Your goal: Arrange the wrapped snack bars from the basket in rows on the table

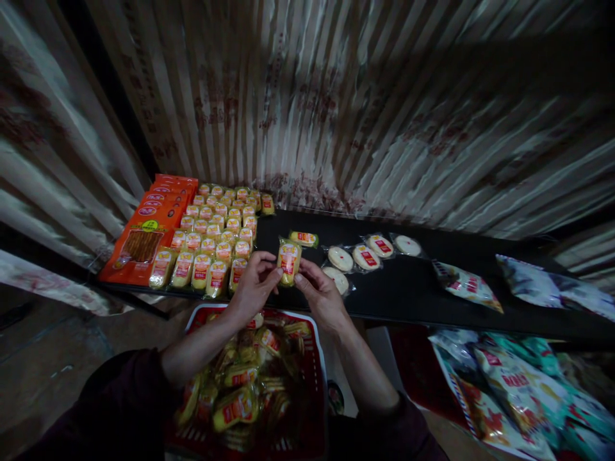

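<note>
Between my left hand (257, 280) and my right hand (321, 291) is a small wrapped yellow cake (289, 261) with a red and white label. It is upright, label towards me, gripped at its two sides by fingers and thumbs just above the shelf's front edge. To the left, rows of the same wrapped cakes (211, 246) stand on the black shelf (403, 288). One more wrapped cake (303, 239) lies on its side behind the held one. Below my forearms, a red basket (314, 358) with a white rim contains many loose wrapped cakes (236, 406).
Orange snack packets (148, 230) lie at the shelf's left end. Round wrapped flat pastries (366, 256) lie right of my hands, with snack bags (468, 285) farther right. Below the shelf at right are more bags (519, 390). A pleated curtain (298, 96) hangs behind.
</note>
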A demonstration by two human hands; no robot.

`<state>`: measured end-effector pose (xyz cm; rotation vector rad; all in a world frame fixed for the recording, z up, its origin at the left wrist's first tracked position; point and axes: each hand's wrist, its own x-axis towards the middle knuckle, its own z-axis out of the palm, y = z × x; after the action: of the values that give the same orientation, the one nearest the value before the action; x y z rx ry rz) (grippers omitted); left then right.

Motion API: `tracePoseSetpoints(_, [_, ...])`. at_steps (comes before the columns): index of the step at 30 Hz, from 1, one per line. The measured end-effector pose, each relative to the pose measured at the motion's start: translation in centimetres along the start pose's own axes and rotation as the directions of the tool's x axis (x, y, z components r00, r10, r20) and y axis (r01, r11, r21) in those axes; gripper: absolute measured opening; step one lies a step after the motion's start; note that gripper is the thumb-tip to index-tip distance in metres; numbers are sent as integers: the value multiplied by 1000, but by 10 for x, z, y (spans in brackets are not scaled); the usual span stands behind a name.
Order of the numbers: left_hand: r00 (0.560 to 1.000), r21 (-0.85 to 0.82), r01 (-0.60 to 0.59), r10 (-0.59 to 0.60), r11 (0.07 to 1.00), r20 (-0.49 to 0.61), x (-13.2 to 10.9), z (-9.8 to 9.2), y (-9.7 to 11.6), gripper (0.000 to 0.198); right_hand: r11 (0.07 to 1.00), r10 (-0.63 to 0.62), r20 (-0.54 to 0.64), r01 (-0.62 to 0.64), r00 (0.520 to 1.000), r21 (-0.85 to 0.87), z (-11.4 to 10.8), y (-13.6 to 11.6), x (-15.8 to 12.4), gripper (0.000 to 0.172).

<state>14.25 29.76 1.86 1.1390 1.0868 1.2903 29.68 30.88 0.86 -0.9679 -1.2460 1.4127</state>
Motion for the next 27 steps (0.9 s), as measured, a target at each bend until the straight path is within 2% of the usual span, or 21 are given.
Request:
tracePoseSetpoints(8, [999,46,-38,38,998,9,5,2,3,28,1000,6,-42,-7,999,-15,6,-2,4,41])
tracePoseSetpoints(17, [999,91,-45,45,995,3,2,5,2,34,999,-19,-102,15,995,-44,12,-1,7,39])
tracePoseSetpoints(22, [1000,74,11,-9,997,-29,2,5,3,36,994,-62,-135,49,989,-101,16,-1,8,34])
tracePoseSetpoints(27, [996,-24,80,-81,996,-38,1,6,6,37,990,-81,-142,63,987,-127,20,-4,7,36])
